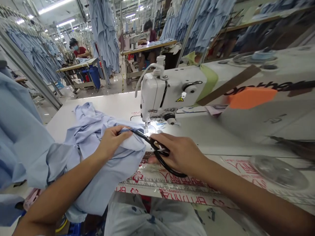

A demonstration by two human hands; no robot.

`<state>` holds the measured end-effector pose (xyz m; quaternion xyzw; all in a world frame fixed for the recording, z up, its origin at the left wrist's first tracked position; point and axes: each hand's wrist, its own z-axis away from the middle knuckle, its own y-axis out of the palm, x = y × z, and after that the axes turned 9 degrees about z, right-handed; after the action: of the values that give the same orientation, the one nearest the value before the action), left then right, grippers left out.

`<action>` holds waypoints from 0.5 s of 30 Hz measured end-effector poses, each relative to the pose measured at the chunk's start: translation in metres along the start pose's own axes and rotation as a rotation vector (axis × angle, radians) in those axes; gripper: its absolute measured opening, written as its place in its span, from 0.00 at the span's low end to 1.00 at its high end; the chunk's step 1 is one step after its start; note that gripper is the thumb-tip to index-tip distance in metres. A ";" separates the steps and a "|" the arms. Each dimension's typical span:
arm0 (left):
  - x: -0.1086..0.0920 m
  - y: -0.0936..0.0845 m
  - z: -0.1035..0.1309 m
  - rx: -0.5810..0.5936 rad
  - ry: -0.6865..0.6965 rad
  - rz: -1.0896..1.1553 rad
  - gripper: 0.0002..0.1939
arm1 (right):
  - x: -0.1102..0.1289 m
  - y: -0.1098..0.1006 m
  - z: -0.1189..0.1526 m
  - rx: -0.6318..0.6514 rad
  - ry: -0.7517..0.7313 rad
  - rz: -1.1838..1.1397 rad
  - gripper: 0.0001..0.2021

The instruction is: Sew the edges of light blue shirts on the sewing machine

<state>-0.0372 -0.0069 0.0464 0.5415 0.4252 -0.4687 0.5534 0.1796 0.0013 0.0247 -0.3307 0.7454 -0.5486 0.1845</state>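
Observation:
My left hand [114, 139] pinches the edge of a light blue garment [88, 131], which lies bunched on the left of the sewing table and hangs over its front edge. In my right hand [180, 152] is a pair of black-handled scissors [159, 156], its fingers wrapped round the grips. The blades point left and reach the cloth edge at my left fingertips. Just behind them, the lit needle area of a white sewing machine [154, 95] touches or nearly touches the cloth; which, I cannot tell.
Clear plastic with red print and a ruler scale [172, 188] covers the table's front edge. A round clear dish [279, 172] sits at the right. More light blue fabric [21, 127] hangs at the left. Two people work at machines behind, among racks of blue garments [103, 36].

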 end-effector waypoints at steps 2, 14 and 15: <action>-0.001 -0.001 0.000 0.017 0.000 -0.035 0.10 | -0.002 0.000 0.003 -0.063 0.019 0.011 0.16; -0.044 0.035 0.000 0.395 0.830 -1.215 0.05 | 0.018 -0.017 -0.012 -0.352 0.255 -0.852 0.15; -0.050 0.036 0.000 0.398 0.844 -1.275 0.05 | 0.018 -0.016 -0.012 -0.383 0.271 -0.875 0.14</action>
<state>-0.0119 -0.0048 0.1030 0.4142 0.7357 -0.5179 -0.1375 0.1634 -0.0052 0.0450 -0.5665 0.6413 -0.4657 -0.2258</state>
